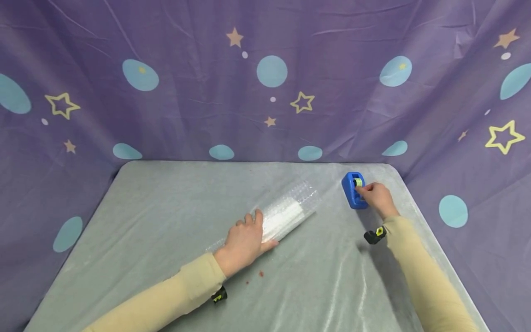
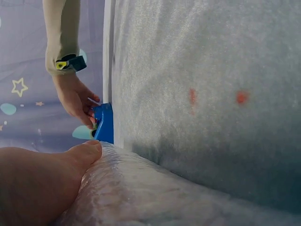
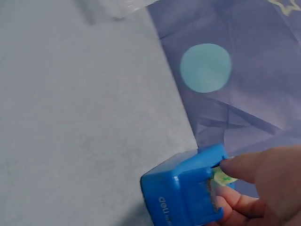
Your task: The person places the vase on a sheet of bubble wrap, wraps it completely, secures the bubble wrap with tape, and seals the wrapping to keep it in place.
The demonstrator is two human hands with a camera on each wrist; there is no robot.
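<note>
My left hand (image 1: 244, 240) holds down a rolled bundle of clear bubble wrap (image 1: 286, 216) that lies slantwise on the table. Its fingers bend over the top and the thumb lies along the near side. Something white shows through the plastic; its kind is hidden. In the left wrist view the thumb rests against the bubble wrap (image 2: 136, 188). At the right, a blue tape dispenser (image 1: 351, 191) stands with a roll of tape (image 1: 358, 182) in it. My right hand (image 1: 378, 198) has its thumb and fingers at the dispenser's tape, pinching there; the clear strip itself is hard to see.
A grey cloth covers the table (image 1: 166, 198). Small red marks (image 1: 261, 274) lie just in front of the bundle. Black and yellow wrist devices (image 1: 375, 235) hang under both sleeves. A purple curtain (image 1: 199, 115) with stars and dots encloses the back and sides.
</note>
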